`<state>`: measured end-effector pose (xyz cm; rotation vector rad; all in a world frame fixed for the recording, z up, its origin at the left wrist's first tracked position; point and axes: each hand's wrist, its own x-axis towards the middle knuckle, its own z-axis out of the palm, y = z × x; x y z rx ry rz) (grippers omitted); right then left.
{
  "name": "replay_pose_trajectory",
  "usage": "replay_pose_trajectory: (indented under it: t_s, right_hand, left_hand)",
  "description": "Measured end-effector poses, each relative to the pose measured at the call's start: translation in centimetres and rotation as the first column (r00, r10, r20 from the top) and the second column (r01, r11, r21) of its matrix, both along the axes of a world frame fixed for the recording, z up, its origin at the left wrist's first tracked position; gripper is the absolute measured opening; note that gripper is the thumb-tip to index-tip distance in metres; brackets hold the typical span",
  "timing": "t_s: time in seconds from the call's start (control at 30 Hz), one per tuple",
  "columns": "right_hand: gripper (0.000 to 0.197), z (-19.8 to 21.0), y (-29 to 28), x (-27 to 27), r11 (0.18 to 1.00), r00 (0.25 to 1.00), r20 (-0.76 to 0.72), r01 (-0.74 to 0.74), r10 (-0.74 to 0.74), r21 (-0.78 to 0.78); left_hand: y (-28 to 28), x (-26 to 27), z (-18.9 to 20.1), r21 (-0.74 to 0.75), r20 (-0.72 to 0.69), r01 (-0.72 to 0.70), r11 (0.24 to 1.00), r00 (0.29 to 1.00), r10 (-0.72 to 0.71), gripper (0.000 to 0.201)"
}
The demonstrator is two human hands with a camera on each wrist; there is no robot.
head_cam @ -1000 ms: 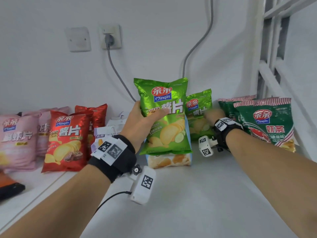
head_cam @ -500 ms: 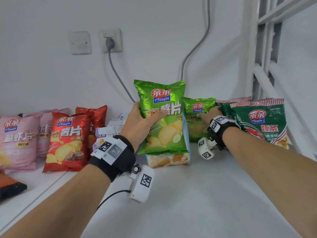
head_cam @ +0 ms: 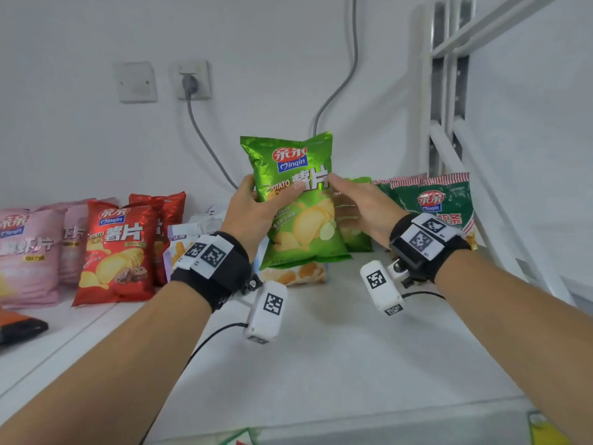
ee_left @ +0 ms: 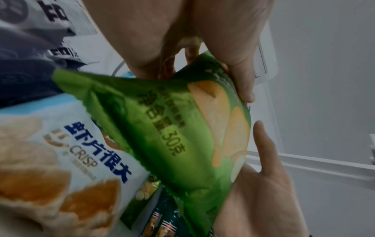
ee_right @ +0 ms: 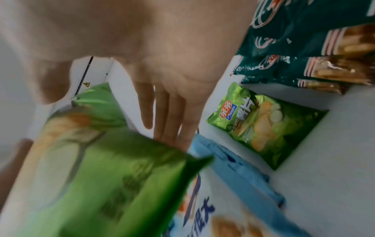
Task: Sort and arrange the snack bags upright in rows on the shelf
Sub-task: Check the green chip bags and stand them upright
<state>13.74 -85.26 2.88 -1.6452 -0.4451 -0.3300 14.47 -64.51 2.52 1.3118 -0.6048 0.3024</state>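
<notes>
A: We've got the left hand [head_cam: 253, 213] gripping the green chip bag [head_cam: 296, 200], thumb across the front, fingers curled behind. Label reads "Qinqin", "POTATO", big white Chinese characters. It's upright, held clear of the white shelf [head_cam: 337, 342].

B: Right hand [head_cam: 359, 203]?

A: Fingers [ee_right: 172, 112] straight, reaching in at the bag's right edge. We can't tell if they touch it; they don't wrap it.

B: The left wrist view shows "30" plus Chinese characters near the bag's bottom seam. Other bags?

A: Under the held one we see a pale blue bag [ee_left: 67, 157] lying on the shelf, "CRISP" and blue Chinese characters, printed crackers. One more green bag [ee_right: 263, 126], same Qinqin print, sits at the back by the wall, behind the right hand.

B: Dark green ones?

A: Two dark green bags [head_cam: 439, 203] with red-striped tops at the far right, upright, Qinqin logo, red characters. In the right wrist view the printed sticks show on both.

B: Left side?

A: Two red bags [head_cam: 118, 252], front one reads "Qinqin POTATO CHIPS". Two pink bags [head_cam: 25, 252] beyond, Qinqin again. White bags [head_cam: 183, 242] between red and centre, count unclear, text too small.

B: All bags look sealed to us.

A: Agreed. Also an orange-and-black packet [head_cam: 16, 326] at the left edge, unreadable.
</notes>
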Motion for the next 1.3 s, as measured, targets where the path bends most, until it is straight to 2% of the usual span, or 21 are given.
replay_pose_trajectory:
  t_s: [0.1,0.23,0.37,0.43,0.5,0.6,0.73,0.8,0.87,1.03,1.13,1.3]
  right_hand:
    - [0.051,-1.5,0.5,-1.0,0.996,0.996,-0.051,-0.073,0.071,-0.047]
    - [0.039,-2.2,0.2,-1.3,0.998,1.000,-0.003,0.025,-0.025,-0.064]
    - [0.061,-2.0,0.2,-1.4,0.996,0.994,0.068,0.091,-0.089,-0.025]
    - [0.060,-1.9,0.2,-1.5,0.995,0.991,0.094,0.098,-0.097,-0.012]
    - [0.052,-1.8,0.2,-1.5,0.997,0.993,0.093,0.077,-0.075,-0.019]
    - [0.043,-2.0,0.1,-1.6,0.998,0.999,0.041,-0.034,0.032,0.047]
    - [0.063,-2.0,0.4,-1.6,0.991,0.995,-0.012,-0.094,0.096,0.099]
    - [0.058,-2.2,0.6,-1.5,0.988,0.995,0.000,-0.098,0.098,0.116]
    - [0.049,-2.2,0.5,-1.4,0.992,0.997,0.028,-0.077,0.075,0.104]
    - [0.053,-2.0,0.5,-1.7,1.000,0.996,0.087,0.008,-0.010,0.020]
    - [0.057,-2.0,0.5,-1.7,0.999,0.997,0.071,-0.029,0.026,0.044]
    - [0.070,-1.7,0.3,-1.7,0.987,0.996,0.021,-0.091,0.089,0.134]
  left_hand:
    - [-0.6,-0.4,-0.6,0.011,0.003,0.022,1.000,1.000,-0.022,0.080]
    - [-0.7,-0.5,-1.3,0.052,-0.015,-0.007,0.999,1.000,0.008,0.085]
    - [-0.4,-0.8,-1.6,0.183,-0.053,-0.001,0.983,0.999,0.011,0.083]
    - [-0.1,-0.9,-1.7,0.203,-0.047,-0.007,0.979,0.999,0.017,0.080]
    - [0.4,-1.0,-1.5,0.187,-0.033,-0.022,0.982,0.999,0.029,0.076]
    - [0.8,-1.1,-1.3,0.113,-0.033,0.014,0.994,0.999,-0.011,0.068]
    - [0.6,-1.3,-1.2,0.031,-0.057,0.083,0.996,0.995,-0.081,0.050]
    - [0.3,-1.3,-1.3,0.039,-0.064,0.107,0.994,0.993,-0.104,0.044]
    - [0.2,-1.3,-1.5,0.068,-0.064,0.107,0.992,0.993,-0.103,0.050]
    - [0.0,-1.4,-1.7,0.196,-0.011,0.010,0.981,1.000,-0.008,0.082]
    - [0.1,-1.3,-1.6,0.148,-0.023,0.005,0.989,1.000,-0.002,0.078]
    - [0.6,-1.4,-1.0,0.039,-0.072,0.124,0.992,0.990,-0.121,0.061]
